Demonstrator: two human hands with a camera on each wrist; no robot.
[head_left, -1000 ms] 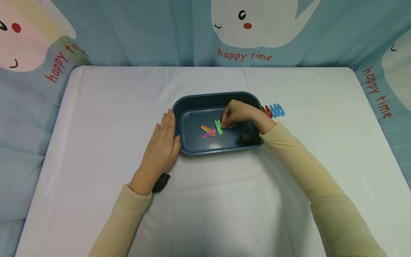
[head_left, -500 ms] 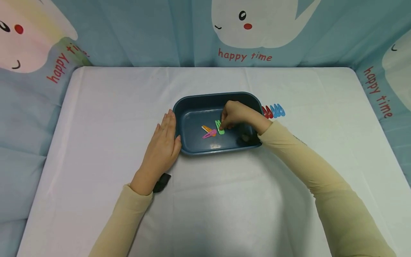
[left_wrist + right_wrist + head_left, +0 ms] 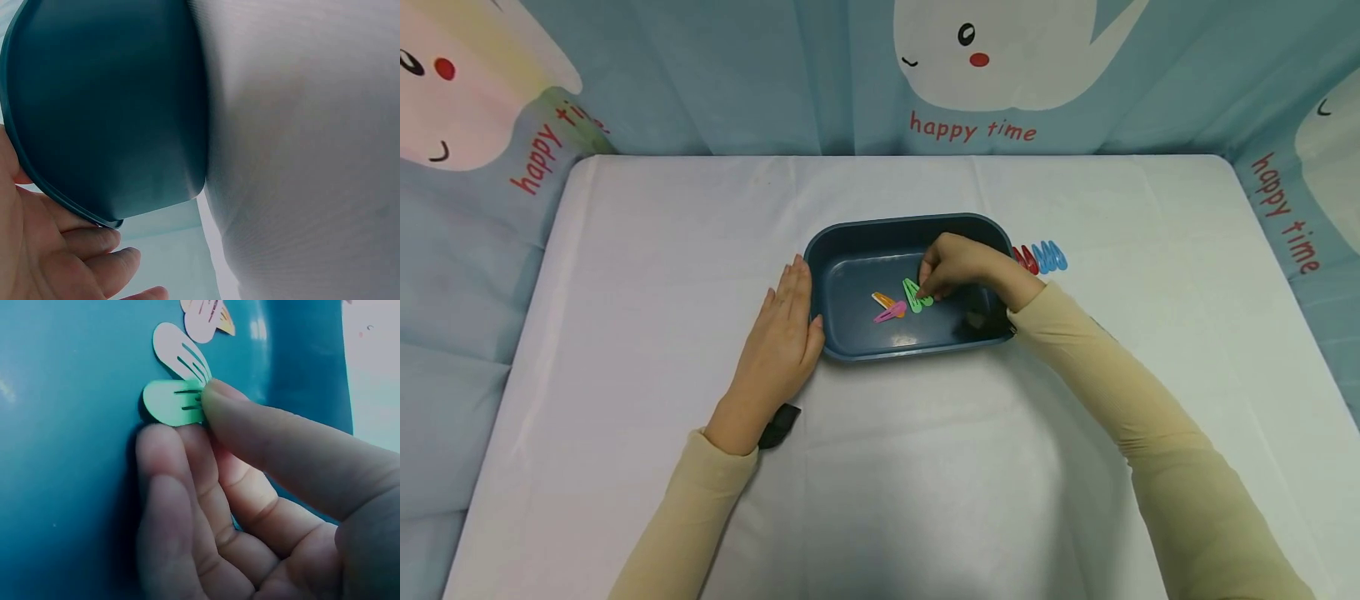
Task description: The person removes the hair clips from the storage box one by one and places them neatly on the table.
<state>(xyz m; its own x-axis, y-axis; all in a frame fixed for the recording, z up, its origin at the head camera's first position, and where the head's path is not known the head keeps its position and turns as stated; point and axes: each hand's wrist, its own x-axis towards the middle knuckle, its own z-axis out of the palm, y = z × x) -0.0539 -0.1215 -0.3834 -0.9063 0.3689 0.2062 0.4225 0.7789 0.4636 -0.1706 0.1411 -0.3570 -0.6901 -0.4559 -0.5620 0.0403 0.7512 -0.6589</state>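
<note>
A dark blue rectangular basin (image 3: pixel 850 279) stands on the white-covered table. Inside it, my right hand (image 3: pixel 962 265) pinches a green snap hair clip (image 3: pixel 169 403) between thumb and fingertips, close to the basin floor. A second green hair clip (image 3: pixel 174 347) lies against it; the two fan apart from one end. To their left, a pink hair clip (image 3: pixel 891 312) lies across an orange hair clip (image 3: pixel 882 298). With fingers straight, my left hand (image 3: pixel 775 333) rests against the basin's left end; in the left wrist view its fingers lie along the rim.
Outside the basin's right end lie red hair clips (image 3: pixel 1028 259) and several blue hair clips (image 3: pixel 1049 255) in a row; the basin and right arm partly hide the red ones. A light blue printed curtain (image 3: pixel 737 75) hangs behind the table and at its sides.
The two green clips lay side by side; now the held one has swung to the right, spreading them into a V. My left hand and the basin have stayed put.
</note>
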